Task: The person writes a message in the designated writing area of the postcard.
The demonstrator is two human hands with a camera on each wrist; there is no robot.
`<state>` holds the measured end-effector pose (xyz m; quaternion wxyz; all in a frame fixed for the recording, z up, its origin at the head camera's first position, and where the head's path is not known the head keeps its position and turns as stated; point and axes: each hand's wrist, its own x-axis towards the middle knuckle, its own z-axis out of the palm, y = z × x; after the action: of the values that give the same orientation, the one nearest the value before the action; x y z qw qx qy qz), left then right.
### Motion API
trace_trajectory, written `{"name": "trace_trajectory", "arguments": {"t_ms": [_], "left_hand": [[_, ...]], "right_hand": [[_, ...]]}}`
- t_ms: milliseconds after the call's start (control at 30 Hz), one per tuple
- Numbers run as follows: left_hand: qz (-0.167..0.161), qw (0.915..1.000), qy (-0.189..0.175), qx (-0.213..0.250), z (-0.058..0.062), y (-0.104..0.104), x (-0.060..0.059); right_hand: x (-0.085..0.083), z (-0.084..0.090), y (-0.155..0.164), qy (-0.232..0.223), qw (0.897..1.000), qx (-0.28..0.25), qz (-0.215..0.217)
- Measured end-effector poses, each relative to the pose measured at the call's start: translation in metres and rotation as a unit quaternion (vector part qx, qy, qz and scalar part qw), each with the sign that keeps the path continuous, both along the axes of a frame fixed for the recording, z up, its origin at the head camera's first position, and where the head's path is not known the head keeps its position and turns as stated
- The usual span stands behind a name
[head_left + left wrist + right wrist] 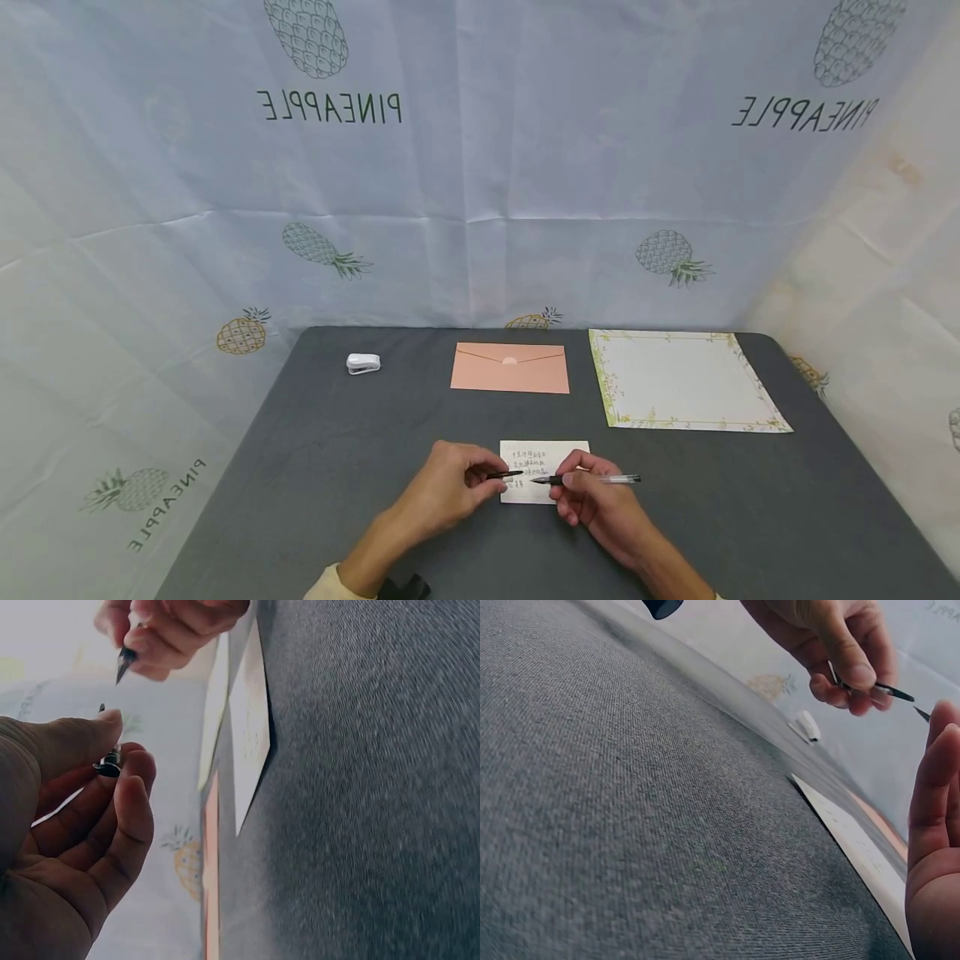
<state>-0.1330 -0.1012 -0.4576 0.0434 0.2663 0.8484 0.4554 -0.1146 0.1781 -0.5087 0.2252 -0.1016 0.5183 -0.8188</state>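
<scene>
Left hand [450, 487] pinches pen cap [504, 475], envelope [510, 367] shut

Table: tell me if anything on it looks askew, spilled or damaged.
Nothing stands out. The envelope, bordered sheet, stapler and written card lie flat and apart. The pen is uncapped, its cap in the left hand.

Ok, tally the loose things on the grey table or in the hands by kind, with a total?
Paper sheets: 2, the small white handwritten card and the large floral-bordered sheet.
Envelopes: 1, the pink paper envelope.
Pens: 1, the clear-barrelled pen in the right hand.
Pen caps: 1, the black cap in the left hand.
Staplers: 1, the small white stapler.
Total: 6.
</scene>
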Motion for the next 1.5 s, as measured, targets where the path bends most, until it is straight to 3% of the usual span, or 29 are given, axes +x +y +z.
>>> {"name": "trace_trajectory", "arguments": {"t_ms": [500, 1500], "left_hand": [[-0.021, 0.9998, -0.001, 0.002, 0.000, 0.016, 0.002], [-0.028, 0.9995, 0.000, 0.017, -0.005, 0.019, 0.005]], "right_hand": [[0.001, -0.001, -0.005, -0.002, 1.000, -0.010, 0.004], [0.005, -0.006, -0.015, -0.012, 1.000, 0.002, 0.017]]}}
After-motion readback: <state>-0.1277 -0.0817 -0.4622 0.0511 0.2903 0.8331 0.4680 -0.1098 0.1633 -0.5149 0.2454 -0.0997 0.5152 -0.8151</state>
